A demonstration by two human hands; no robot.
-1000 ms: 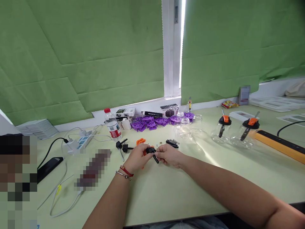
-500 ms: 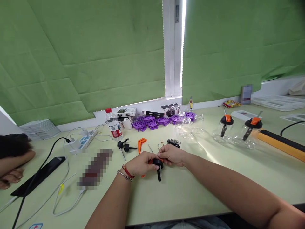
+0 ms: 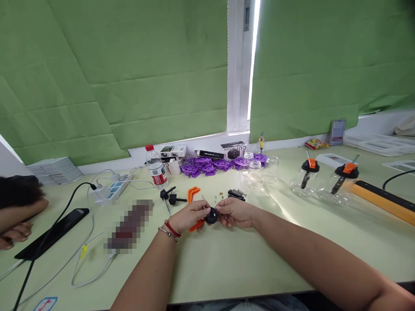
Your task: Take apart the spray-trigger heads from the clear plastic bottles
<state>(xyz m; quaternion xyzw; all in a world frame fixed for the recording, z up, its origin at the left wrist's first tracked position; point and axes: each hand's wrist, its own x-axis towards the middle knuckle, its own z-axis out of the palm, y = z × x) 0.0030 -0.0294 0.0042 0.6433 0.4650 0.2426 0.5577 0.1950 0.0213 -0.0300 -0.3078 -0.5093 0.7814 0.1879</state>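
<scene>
1. The left hand (image 3: 189, 216) and right hand (image 3: 235, 212) met just above the table (image 3: 246, 268), near its middle. Both were closed on a small black knob (image 3: 212, 214) held between them.
2. The left thumb and fingers were curled round the knob's near side. The right fingertips pinched its far side, with only a narrow gap left in either grip. Holding it from both sides probably kept so small a part steady and turned toward the eyes.
3. An orange piece (image 3: 196, 225) stuck out below the left fingers, touching or just under the knob. Whether the two were joined could not be told.
4. Both forearms came in low over the table, which likely braced the hands for fine work.
5. Loose parts lay just beyond the hands, within easy reach:
   - a second orange clip (image 3: 193, 193)
   - two black pegs (image 3: 169, 197)
   - a few tiny screws (image 3: 218, 197)
   - a rack of bits (image 3: 236, 193)
6. Bulkier stock sat further back along the wall: purple parts (image 3: 210, 164) in a heap, empty glass jars (image 3: 256, 172) and a bottle (image 3: 156, 169). This seemingly kept the near space open.
7. Two jars with black-and-orange lids (image 3: 324, 179) stood well apart to the right, beside a yellow bar (image 3: 379, 196).
8. To the left were a power strip (image 3: 110, 190) with cables and a phone (image 3: 55, 233). Another person's arm (image 3: 16, 216) rested at the table's edge, clear of the work.
</scene>
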